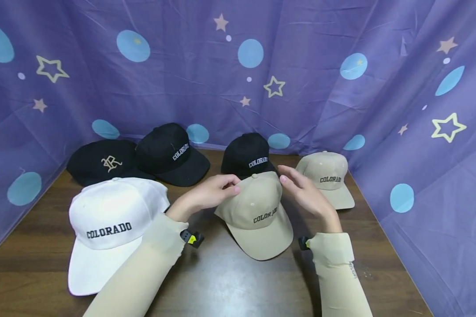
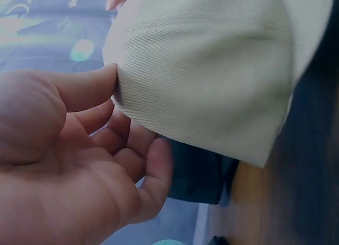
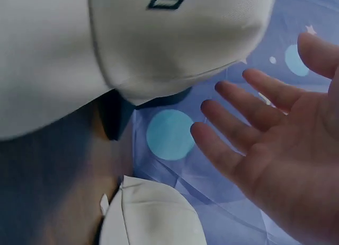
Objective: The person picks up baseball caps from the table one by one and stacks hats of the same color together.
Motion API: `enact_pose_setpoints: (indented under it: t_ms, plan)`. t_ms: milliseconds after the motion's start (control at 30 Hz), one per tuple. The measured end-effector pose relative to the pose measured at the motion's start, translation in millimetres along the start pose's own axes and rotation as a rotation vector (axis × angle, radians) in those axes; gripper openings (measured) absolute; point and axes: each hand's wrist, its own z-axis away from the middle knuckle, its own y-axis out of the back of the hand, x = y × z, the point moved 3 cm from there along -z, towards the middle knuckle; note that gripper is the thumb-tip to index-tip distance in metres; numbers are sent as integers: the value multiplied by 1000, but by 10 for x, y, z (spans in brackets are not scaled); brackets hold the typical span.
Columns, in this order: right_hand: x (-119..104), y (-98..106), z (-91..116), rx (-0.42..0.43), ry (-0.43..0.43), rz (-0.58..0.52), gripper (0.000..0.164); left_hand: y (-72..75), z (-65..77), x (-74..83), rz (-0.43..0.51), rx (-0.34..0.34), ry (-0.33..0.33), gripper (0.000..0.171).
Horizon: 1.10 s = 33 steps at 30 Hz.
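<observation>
A beige baseball cap [image 1: 258, 207] with COLORADO on its front stands in the middle, its brim toward me and tilted down to the right. My left hand [image 1: 210, 192] pinches the back of its crown; the left wrist view has the thumb [image 2: 87, 90] on the cloth and the fingers curled behind the edge. On the other side, my right hand [image 1: 307, 191] is held beside the crown. In the right wrist view its fingers [image 3: 228, 149] are spread and nearly straight, apart from the cap and holding nothing.
A second beige cap [image 1: 325, 174] sits at the back right. Behind the held cap is a black COLORADO cap [image 1: 246, 154]. Another black COLORADO cap [image 1: 170, 154], a black cap [image 1: 99, 163] with a gold letter and a white cap [image 1: 111, 220] stand left on the wooden table [image 1: 222, 290]. Purple curtains [image 1: 301, 35] enclose it.
</observation>
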Motion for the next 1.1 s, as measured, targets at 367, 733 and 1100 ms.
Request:
enact_pose_setpoints:
  t_ms: [367, 733, 1100]
  plan:
    - [-230, -110, 20, -104, 56, -63, 32, 211, 250, 92, -109, -1, -43, 8]
    - [16, -225, -52, -186, 117, -35, 8, 209, 402, 41, -231, 159, -41, 14]
    - [-318, -345, 13, -268, 121, -59, 6, 230, 436, -25, -309, 205, 34, 15]
